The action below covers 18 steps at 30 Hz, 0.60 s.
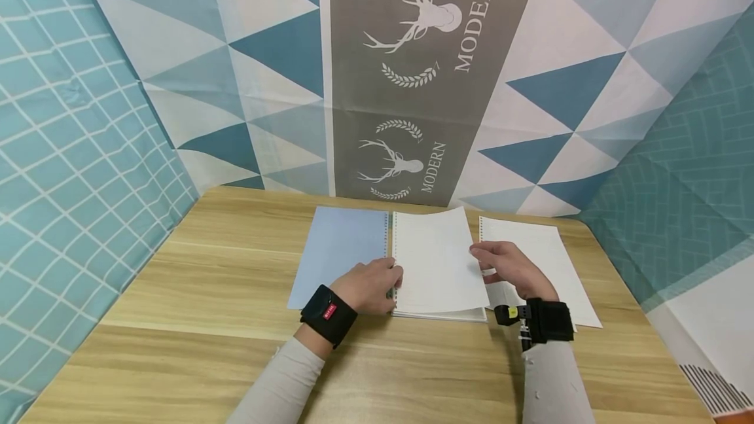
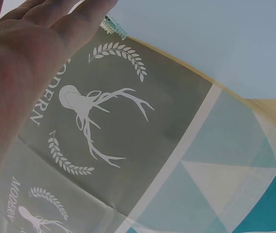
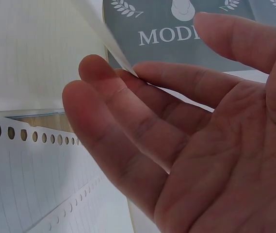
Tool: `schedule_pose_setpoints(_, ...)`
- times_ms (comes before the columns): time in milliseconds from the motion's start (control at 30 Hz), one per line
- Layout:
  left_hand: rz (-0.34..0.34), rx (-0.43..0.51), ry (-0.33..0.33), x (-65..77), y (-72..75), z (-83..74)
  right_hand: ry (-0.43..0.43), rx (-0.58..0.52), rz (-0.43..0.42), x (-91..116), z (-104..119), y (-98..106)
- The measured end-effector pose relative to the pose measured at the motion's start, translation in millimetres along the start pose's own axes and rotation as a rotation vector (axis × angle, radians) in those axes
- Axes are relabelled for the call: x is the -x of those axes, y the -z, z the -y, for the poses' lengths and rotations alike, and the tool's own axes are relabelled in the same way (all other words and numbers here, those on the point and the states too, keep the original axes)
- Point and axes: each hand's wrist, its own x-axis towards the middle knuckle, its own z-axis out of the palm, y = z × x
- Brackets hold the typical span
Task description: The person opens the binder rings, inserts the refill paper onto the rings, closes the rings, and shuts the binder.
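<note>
A loose-leaf notebook lies open on the table, its blue cover point(image 1: 347, 241) to the left and white ruled pages point(image 1: 436, 260) to the right. My left hand point(image 1: 368, 285) rests over the binding between them, fingertips at the holes along the page edge. In the left wrist view its fingers reach mint-green binder rings point(image 2: 114, 26). My right hand point(image 1: 509, 267) is at the right edge of the top page, which bows upward there. In the right wrist view the page's edge meets the index fingertip, with the thumb held apart.
Loose white punched sheets point(image 1: 544, 260) lie overlapping to the right of the notebook, partly beneath the right hand. The wooden table point(image 1: 224, 319) meets a patterned cloth backdrop point(image 1: 389, 97) at its far edge. Tiled-pattern cloth point(image 1: 71, 149) hangs on the left.
</note>
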Motion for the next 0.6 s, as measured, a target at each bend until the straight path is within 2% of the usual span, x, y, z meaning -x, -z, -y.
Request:
schedule_pose_setpoints(467,-0.006,-0.003,0.010,1.2,-0.6,0.0,-0.024,-0.010,-0.004,2.3,1.7,-1.1)
schedule_pose_setpoints(600,-0.012,-0.008,0.011,0.8,-0.6,-0.1,-0.008,0.036,-0.017,3.2,8.1,-3.3)
